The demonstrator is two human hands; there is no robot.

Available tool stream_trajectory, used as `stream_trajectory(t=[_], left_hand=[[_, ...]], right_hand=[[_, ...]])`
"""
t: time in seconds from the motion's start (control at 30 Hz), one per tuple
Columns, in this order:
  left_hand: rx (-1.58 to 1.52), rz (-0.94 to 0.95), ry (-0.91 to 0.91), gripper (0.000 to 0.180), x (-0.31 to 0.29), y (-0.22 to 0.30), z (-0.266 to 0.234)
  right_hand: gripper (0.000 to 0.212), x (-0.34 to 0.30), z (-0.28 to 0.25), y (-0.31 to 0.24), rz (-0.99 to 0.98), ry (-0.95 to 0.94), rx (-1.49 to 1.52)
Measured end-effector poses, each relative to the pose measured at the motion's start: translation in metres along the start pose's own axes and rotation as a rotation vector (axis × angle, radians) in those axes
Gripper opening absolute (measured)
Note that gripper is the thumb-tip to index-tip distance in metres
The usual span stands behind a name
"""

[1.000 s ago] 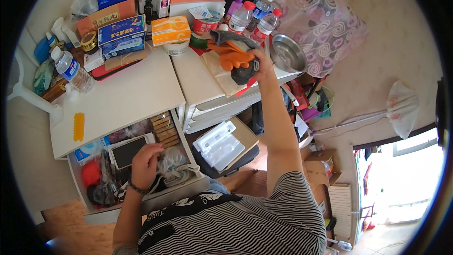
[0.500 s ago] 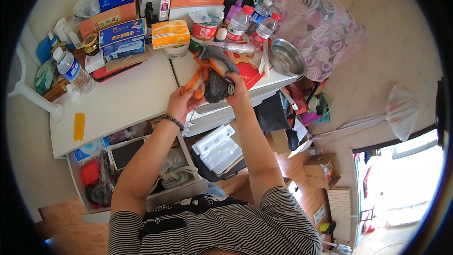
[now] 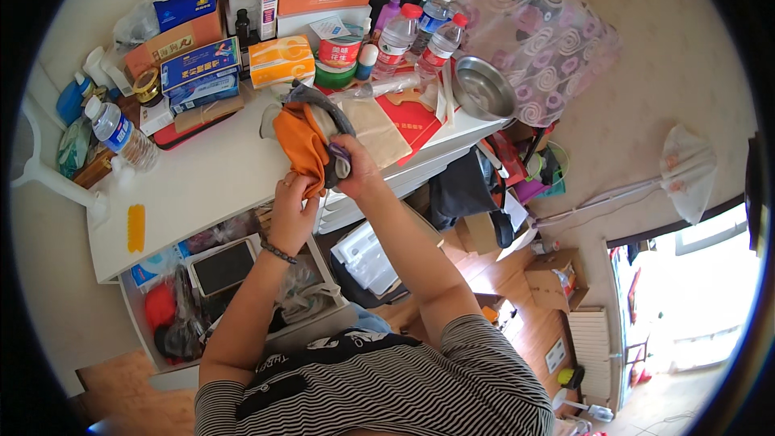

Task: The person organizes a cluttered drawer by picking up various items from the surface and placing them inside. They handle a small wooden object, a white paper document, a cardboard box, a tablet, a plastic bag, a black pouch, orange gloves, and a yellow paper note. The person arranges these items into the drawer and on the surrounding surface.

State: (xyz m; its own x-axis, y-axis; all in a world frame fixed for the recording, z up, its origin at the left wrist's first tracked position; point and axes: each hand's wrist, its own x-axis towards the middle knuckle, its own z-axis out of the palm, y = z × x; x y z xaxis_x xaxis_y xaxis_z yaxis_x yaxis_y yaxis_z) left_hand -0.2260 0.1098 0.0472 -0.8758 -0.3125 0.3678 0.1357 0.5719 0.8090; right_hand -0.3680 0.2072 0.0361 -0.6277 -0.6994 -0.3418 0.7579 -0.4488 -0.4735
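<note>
Both hands hold a soft, sock-like bundle above the front edge of the white cabinet top (image 3: 202, 186). My left hand (image 3: 289, 208), with a beaded bracelet at the wrist, pinches the lower end of the orange cloth (image 3: 300, 141). On the bundle's right side, the fingers of my right hand (image 3: 358, 168) close round a rolled grey piece with a purple edge (image 3: 341, 160). Dark grey cloth (image 3: 324, 103) curves over the top, and a paler piece shows beside the orange one. Folds hide how the pieces join.
Water bottles (image 3: 397, 36), boxes (image 3: 281, 60) and a lidded jar (image 3: 337, 60) crowd the back. A metal bowl (image 3: 483, 89) sits at the right end. Below, an open drawer (image 3: 327, 307) holds bags and a dark flat panel (image 3: 224, 267). A yellow comb (image 3: 136, 228) lies left.
Both hands have moved left with the bundle. The orange cloth is now spread broader and faces up, while the dark dotted piece that hung low is mostly out of sight.
</note>
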Motion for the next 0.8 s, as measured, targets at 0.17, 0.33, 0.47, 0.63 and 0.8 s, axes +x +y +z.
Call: stream_trajectory(t=[0.17, 0.33, 0.47, 0.63, 0.8], left_hand=[[0.345, 0.119, -0.025, 0.018, -0.010, 0.012, -0.026], [0.636, 0.256, -0.107, 0.021, -0.012, 0.025, -0.056], [0.583, 0.309, -0.171, 0.030, -0.027, 0.033, -0.069], [0.211, 0.167, -0.168, 0.043, -0.066, 0.037, -0.084], [-0.886, -0.302, 0.021, 0.058, -0.124, 0.010, -0.079]], right_hand=[[0.014, -0.003, 0.023, 0.028, -0.138, 0.003, -0.072], [0.021, -0.024, 0.045, 0.051, -0.159, -0.092, -0.103], [0.023, -0.029, 0.055, 0.067, -0.232, -0.056, -0.192], [0.016, -0.048, 0.052, 0.078, -0.105, 0.016, -0.241], [0.036, -0.093, 0.089, 0.096, -0.324, -0.010, -0.648]])
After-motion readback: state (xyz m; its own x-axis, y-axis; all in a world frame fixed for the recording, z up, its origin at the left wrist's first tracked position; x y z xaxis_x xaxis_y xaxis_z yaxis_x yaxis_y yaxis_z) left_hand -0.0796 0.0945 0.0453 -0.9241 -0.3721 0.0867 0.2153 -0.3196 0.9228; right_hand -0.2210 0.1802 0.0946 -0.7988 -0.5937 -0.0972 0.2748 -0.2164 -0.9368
